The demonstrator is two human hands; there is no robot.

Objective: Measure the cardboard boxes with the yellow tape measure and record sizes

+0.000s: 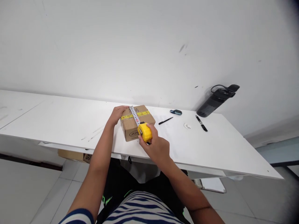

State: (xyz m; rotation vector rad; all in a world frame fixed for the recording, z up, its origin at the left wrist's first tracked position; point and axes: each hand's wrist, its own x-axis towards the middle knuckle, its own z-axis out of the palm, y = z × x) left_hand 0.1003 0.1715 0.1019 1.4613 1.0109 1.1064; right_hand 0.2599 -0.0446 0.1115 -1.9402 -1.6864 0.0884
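Observation:
A small cardboard box (130,127) with a yellow tape band stands on the white table (70,121). A yellow tape measure (145,132) sits at the box's near right corner, gripped by my right hand (157,147). Its white blade (134,115) runs across the box top to the far edge. My left hand (118,113) rests on the far left top of the box, fingers curled down on the blade's end.
To the right lie a black pen (165,121), a small dark blue object (176,112), a small white piece (187,126) and a black marker (201,123). A dark water bottle (216,100) leans against the wall. Another cardboard box (70,154) sits under the table.

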